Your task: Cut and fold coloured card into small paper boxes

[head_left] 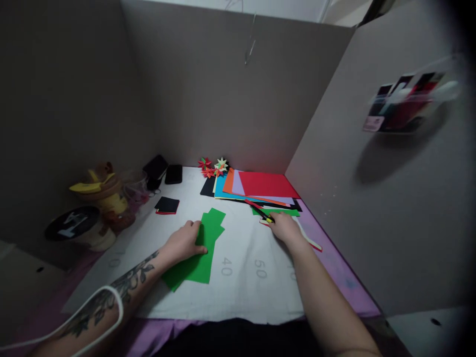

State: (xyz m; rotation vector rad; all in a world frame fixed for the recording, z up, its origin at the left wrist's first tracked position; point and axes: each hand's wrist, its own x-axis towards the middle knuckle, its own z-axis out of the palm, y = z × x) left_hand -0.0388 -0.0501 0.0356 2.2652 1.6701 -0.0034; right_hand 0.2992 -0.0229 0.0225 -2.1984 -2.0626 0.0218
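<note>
My left hand (186, 242) rests on overlapping pieces of green paper (199, 265), its thumb spread apart from the bent fingers. The paper lies flat on the white, number-marked cloth. Farther to the right, my right hand (285, 226) is closed around the near end of a slim black tool (262, 213) with a yellow part, possibly scissors. Red shows at the tool's far end, but its exact kind is unclear. Beneath and beside this hand lie a green strip (293, 213) and narrow red and cream paper strips (314, 244).
Stacked coloured sheets (267, 184) lie at the back right, beside folded paper stars (213, 167). A small dark paper stack (167, 205) and a black phone (173, 174) sit left of centre. Tubs (84, 225) line the left. Grey panels (238, 99) enclose the table.
</note>
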